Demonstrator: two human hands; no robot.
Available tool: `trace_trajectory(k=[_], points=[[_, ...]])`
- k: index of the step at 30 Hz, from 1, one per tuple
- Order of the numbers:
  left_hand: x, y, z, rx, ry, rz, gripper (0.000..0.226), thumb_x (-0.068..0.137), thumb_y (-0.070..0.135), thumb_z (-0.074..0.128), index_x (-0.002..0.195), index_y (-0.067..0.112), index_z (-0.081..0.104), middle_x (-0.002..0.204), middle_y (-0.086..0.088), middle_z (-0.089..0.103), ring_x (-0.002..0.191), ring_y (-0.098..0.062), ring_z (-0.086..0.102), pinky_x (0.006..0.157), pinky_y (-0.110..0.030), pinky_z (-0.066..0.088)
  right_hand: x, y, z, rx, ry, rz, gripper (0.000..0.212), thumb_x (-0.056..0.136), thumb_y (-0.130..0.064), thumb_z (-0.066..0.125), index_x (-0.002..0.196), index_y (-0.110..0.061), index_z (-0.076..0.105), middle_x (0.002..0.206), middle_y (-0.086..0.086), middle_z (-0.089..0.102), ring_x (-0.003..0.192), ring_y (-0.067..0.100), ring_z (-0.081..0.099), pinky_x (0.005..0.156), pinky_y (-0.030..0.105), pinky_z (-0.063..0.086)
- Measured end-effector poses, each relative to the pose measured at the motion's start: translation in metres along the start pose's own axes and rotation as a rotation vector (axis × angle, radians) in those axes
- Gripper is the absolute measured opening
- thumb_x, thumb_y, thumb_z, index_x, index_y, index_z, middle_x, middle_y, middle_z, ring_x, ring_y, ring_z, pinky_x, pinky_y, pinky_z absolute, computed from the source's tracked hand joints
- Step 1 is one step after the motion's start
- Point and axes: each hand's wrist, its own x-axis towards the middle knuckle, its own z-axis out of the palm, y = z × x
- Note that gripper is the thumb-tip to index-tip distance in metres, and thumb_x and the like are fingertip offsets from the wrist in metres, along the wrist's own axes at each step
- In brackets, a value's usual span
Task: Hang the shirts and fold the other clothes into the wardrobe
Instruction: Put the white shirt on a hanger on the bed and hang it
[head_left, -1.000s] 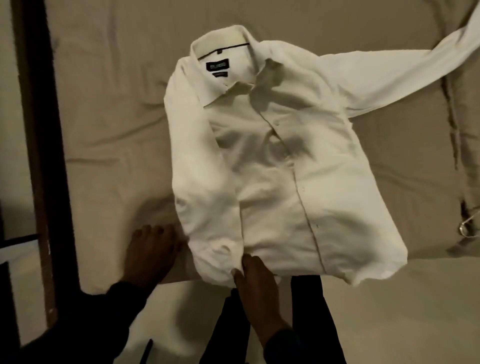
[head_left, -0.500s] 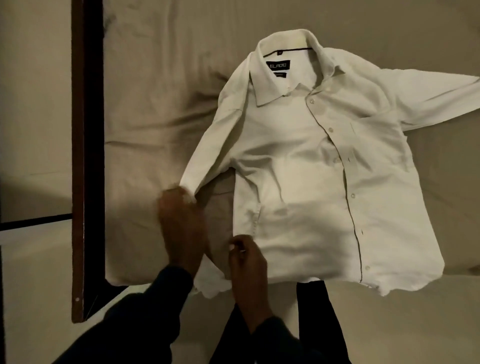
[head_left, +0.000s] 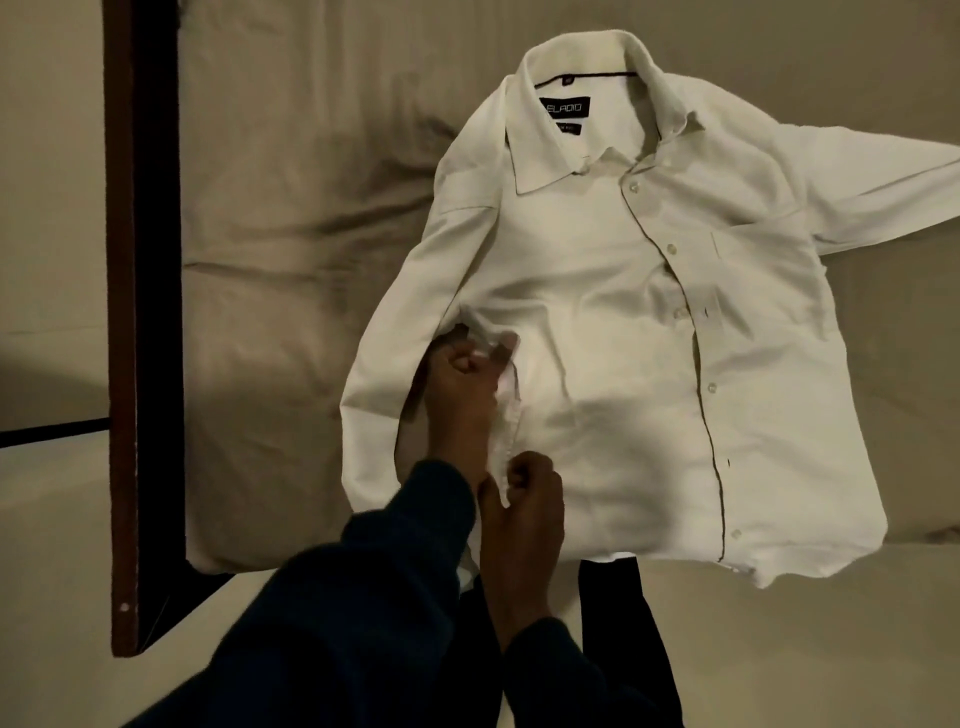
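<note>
A white button-up shirt (head_left: 613, 322) lies face up on the bed, collar at the far side, buttons fastened down the front. Its left sleeve (head_left: 395, 322) curves down beside the body; the other sleeve stretches off to the right. My left hand (head_left: 462, 395) pinches the shirt's left side seam near the armpit, between sleeve and body. My right hand (head_left: 524, 504) grips the same edge lower down, near the hem.
The bed has a beige wrinkled sheet (head_left: 291, 234). A dark wooden bed frame rail (head_left: 140, 312) runs down the left side, with pale floor beyond. A dark garment (head_left: 623, 623) hangs over the near edge of the bed under the shirt's hem.
The left sleeve, folded over the body a second ago, has been pulled outward. My left hand moved up to the seam near the armpit. The view shifted, so the shirt sits further right.
</note>
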Motion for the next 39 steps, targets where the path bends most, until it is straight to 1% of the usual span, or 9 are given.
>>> trace_trajectory(k=[4,8,11,13,17,24,30,35,39], points=[[0.03,0.022,-0.006,-0.407,-0.007,-0.102,0.046,0.081,0.032,0.082,0.115,0.009,0.06,0.087,0.0,0.065,0.066,-0.01,0.058,0.055,-0.022,0.052,0.004,-0.002,0.003,-0.04,0.032,0.038,0.019,0.086,-0.016,0.072,0.1,-0.019,0.06,0.087,-0.003,0.054,0.083,0.021,0.056,0.07,0.028,0.04],[0.053,0.044,-0.017,-0.467,0.04,0.01,0.038,0.095,0.025,0.069,0.129,0.014,0.056,0.107,-0.004,0.071,0.086,-0.017,0.069,0.081,-0.038,0.061,-0.004,-0.014,0.012,-0.064,0.044,-0.112,0.004,0.086,-0.016,0.059,0.088,-0.013,0.062,0.092,0.003,0.054,0.083,0.023,0.053,0.071,0.029,0.042],[0.08,0.052,-0.05,-0.335,0.088,0.178,0.02,0.097,0.027,0.065,0.112,0.015,0.059,0.105,-0.005,0.068,0.094,-0.02,0.066,0.096,-0.053,0.054,-0.032,-0.028,0.025,-0.077,-0.322,-0.215,0.027,0.094,-0.023,0.04,0.101,-0.007,0.06,0.098,0.01,0.06,0.089,0.026,0.06,0.078,0.034,0.046],[0.077,0.049,-0.066,-0.129,0.087,0.211,0.023,0.096,0.036,0.065,0.109,0.019,0.056,0.108,0.0,0.068,0.098,-0.014,0.065,0.098,-0.048,0.053,-0.045,-0.034,0.028,-0.139,-0.514,-0.31,0.024,0.098,-0.02,0.04,0.109,-0.013,0.06,0.103,0.007,0.063,0.093,0.024,0.06,0.08,0.033,0.045],[0.015,0.004,-0.055,0.262,0.192,0.22,0.035,0.086,0.041,0.075,0.101,0.016,0.055,0.099,-0.003,0.065,0.087,-0.014,0.06,0.076,-0.022,0.048,-0.025,-0.03,-0.002,0.058,-0.247,-0.06,0.017,0.093,-0.03,0.05,0.104,-0.024,0.061,0.097,-0.006,0.064,0.086,0.012,0.059,0.08,0.026,0.048],[-0.101,-0.115,0.001,0.409,0.261,-0.047,0.041,0.078,0.026,0.084,0.096,0.001,0.055,0.091,-0.019,0.059,0.085,-0.037,0.058,0.081,-0.047,0.049,0.066,0.059,-0.137,0.0,0.407,0.089,0.015,0.093,-0.002,0.057,0.106,-0.007,0.062,0.097,0.007,0.063,0.085,0.022,0.057,0.075,0.021,0.037],[-0.111,-0.144,0.017,0.419,0.501,0.0,0.021,0.084,0.004,0.074,0.097,-0.003,0.06,0.093,-0.029,0.064,0.092,-0.046,0.06,0.084,-0.051,0.045,0.107,0.162,-0.221,-0.138,0.584,0.363,0.034,0.089,0.002,0.056,0.123,0.007,0.051,0.113,0.035,0.06,0.112,0.051,0.051,0.095,0.051,0.041],[-0.113,-0.151,0.021,0.423,0.64,0.092,0.019,0.091,0.017,0.05,0.096,0.001,0.058,0.097,-0.029,0.064,0.095,-0.046,0.06,0.084,-0.048,0.044,0.118,0.195,-0.252,-0.206,0.265,0.241,0.02,0.093,-0.007,0.062,0.108,0.004,0.069,0.098,0.031,0.066,0.095,0.046,0.06,0.078,0.043,0.045],[-0.129,-0.143,-0.003,-0.133,0.515,0.077,0.008,0.098,0.008,0.05,0.097,0.016,0.052,0.094,-0.01,0.06,0.084,-0.018,0.066,0.072,-0.025,0.053,0.105,0.194,-0.277,0.079,-0.016,0.056,0.003,0.086,-0.018,0.069,0.084,-0.017,0.071,0.095,0.001,0.067,0.094,0.032,0.063,0.082,0.04,0.048]])
